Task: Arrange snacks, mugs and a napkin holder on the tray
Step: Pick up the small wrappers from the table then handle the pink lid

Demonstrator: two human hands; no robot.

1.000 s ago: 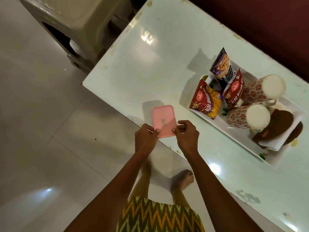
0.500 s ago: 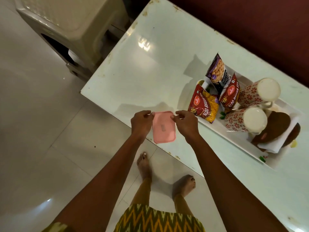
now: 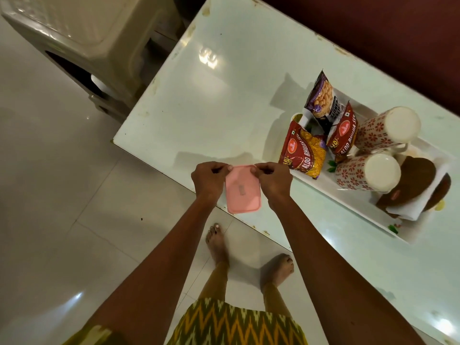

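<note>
A flat pink plastic lid (image 3: pixel 242 189) hangs above the table's near edge, pinched at its far corners by my left hand (image 3: pixel 207 180) and my right hand (image 3: pixel 273 183). To the right, a white tray (image 3: pixel 313 181) lies on the table. On it lean two red snack packets (image 3: pixel 302 153) (image 3: pixel 344 133) and a purple peanut packet (image 3: pixel 321 98). Two white mugs with red flowers (image 3: pixel 388 128) (image 3: pixel 366 171) stand behind them. A brown napkin holder (image 3: pixel 418 180) with white napkins sits at the tray's right end.
The glossy white table (image 3: pixel 224 95) runs from upper left to lower right against a dark red wall (image 3: pixel 373 26). A beige plastic stool (image 3: pixel 87 33) stands at the upper left on the tiled floor (image 3: pixel 49 195). My bare feet are below the table edge.
Both hands lifted the pink lid off the table edge and shifted their grip from its near corners to its far corners; it now hangs toward me. The tray's contents stayed put.
</note>
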